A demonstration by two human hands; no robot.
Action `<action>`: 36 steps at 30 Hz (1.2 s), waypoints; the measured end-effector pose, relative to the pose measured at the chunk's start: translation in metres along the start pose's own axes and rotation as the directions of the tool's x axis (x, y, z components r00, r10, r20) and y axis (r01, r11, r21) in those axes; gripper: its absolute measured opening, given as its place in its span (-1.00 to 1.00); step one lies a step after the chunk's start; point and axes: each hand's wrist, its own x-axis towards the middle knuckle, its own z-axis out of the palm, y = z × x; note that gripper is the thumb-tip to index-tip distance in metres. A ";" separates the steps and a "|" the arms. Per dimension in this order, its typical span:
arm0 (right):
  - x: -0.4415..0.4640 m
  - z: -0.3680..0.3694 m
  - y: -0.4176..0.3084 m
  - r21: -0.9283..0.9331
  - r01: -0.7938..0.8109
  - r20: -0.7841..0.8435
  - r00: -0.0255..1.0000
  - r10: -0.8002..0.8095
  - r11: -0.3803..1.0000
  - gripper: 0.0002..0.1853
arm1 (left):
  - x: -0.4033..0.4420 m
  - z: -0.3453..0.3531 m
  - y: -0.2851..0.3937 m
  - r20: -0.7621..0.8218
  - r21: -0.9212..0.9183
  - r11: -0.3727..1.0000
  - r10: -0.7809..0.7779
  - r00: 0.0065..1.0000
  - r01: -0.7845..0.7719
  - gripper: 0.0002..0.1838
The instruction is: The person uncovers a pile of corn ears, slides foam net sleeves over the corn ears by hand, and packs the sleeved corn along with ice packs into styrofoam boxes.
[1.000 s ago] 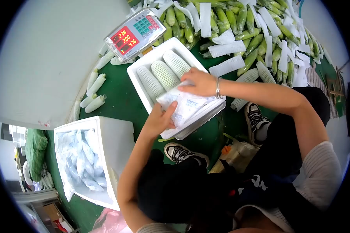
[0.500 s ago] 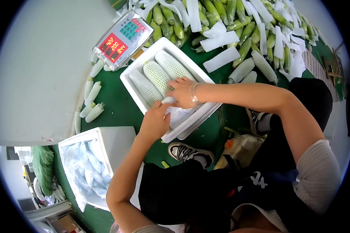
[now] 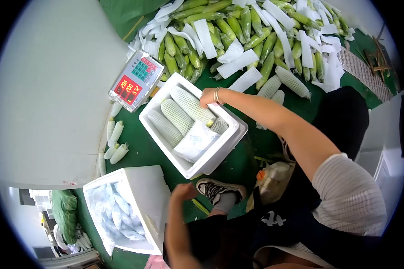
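My right hand (image 3: 208,97) is at the right rim of a white foam box (image 3: 168,161), its fingers curled over the wall beside a net-wrapped corn cob (image 3: 191,105). The fingertips are partly hidden. More corn cobs in white foam nets (image 3: 173,117) lie side by side in the box. A white plastic pack (image 3: 196,141) rests on their near ends. My left hand (image 3: 184,192), slightly blurred, hangs below the box near a shoe, fingers curled in, with nothing visible in it.
A digital scale display (image 3: 136,80) stands behind the box. A second foam box (image 3: 150,188) with several bluish packs (image 3: 114,208) is at lower left. Green corn (image 3: 229,29) and loose foam nets (image 3: 238,62) are heaped at the back. Several wrapped cobs (image 3: 116,134) line the wall.
My left hand has left the box and moved down toward me. My right hand has shifted from the cobs to the right rim. The white pack now shows fully, and the scale numbers differ.
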 end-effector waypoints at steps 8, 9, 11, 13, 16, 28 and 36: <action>-0.072 0.064 0.069 -0.024 -0.150 -0.342 0.930 0.133 0.988 -0.74 | -0.013 0.280 0.030 -0.186 -0.971 -0.232 0.578 0.795 -0.059 0.12; -0.128 0.058 0.057 0.011 -0.161 -0.344 0.926 0.155 0.987 -0.71 | -0.021 0.284 0.041 -0.133 -0.988 -0.140 0.521 0.843 -0.070 -0.13; -0.215 0.050 0.049 0.023 -0.137 -0.420 0.898 0.134 0.990 -0.60 | -0.021 0.290 0.067 0.008 -0.975 0.196 0.502 0.865 -0.105 -0.15; -0.289 0.044 0.048 -0.035 -0.097 -0.572 0.818 0.059 0.995 -0.33 | -0.023 0.308 0.095 0.152 -0.885 0.451 0.515 0.843 -0.116 -0.17; -0.404 0.048 0.033 0.062 0.044 -0.750 0.662 0.018 0.997 -0.26 | -0.037 0.343 0.123 0.369 -0.710 0.695 0.509 0.778 -0.118 -0.21; -0.692 0.187 0.015 0.399 0.308 -0.785 -0.372 0.495 0.864 -0.66 | -0.119 0.469 0.086 0.915 -0.062 0.988 0.113 0.388 -0.142 -0.33; -0.773 0.254 0.075 0.458 0.691 -0.419 -0.388 0.821 0.560 -0.53 | -0.225 0.610 0.109 0.984 -0.063 0.867 -0.030 -0.177 -0.495 -0.57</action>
